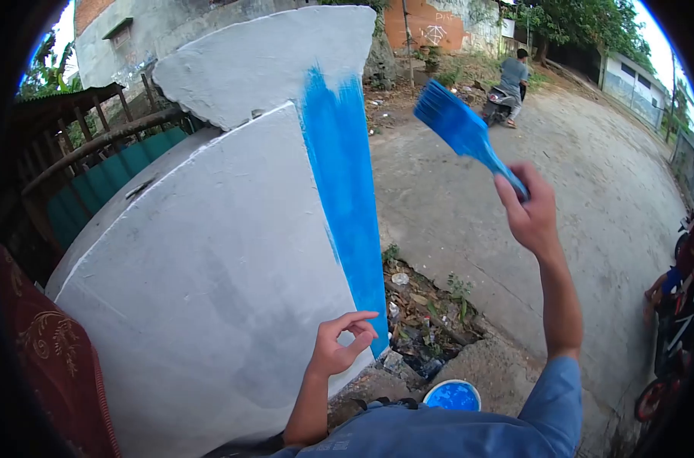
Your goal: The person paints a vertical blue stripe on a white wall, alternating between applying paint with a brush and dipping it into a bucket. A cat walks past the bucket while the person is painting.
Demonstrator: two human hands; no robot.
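Note:
My right hand [531, 210] is closed around the handle of a wide paintbrush [457, 122], raised to the right of the wall. Blue paint coats the bristles, which point up and left, apart from the wall. My left hand [343, 342] holds nothing; its fingers are curved and apart, in front of the lower wall. A wet-looking strip of blue paint [343, 183] runs down the right end of the pale grey wall [209, 244]. Below, close to my body, stands a paint bucket [454, 395] with blue paint in it.
A litter-strewn ditch [419, 320] with weeds lies at the wall's foot. Beyond it runs a concrete road [530, 229], where a person on a motorbike [503, 99] is seen from behind. Other motorbikes [671, 336] stand at the right edge. Patterned dark red cloth [49, 359] hangs at left.

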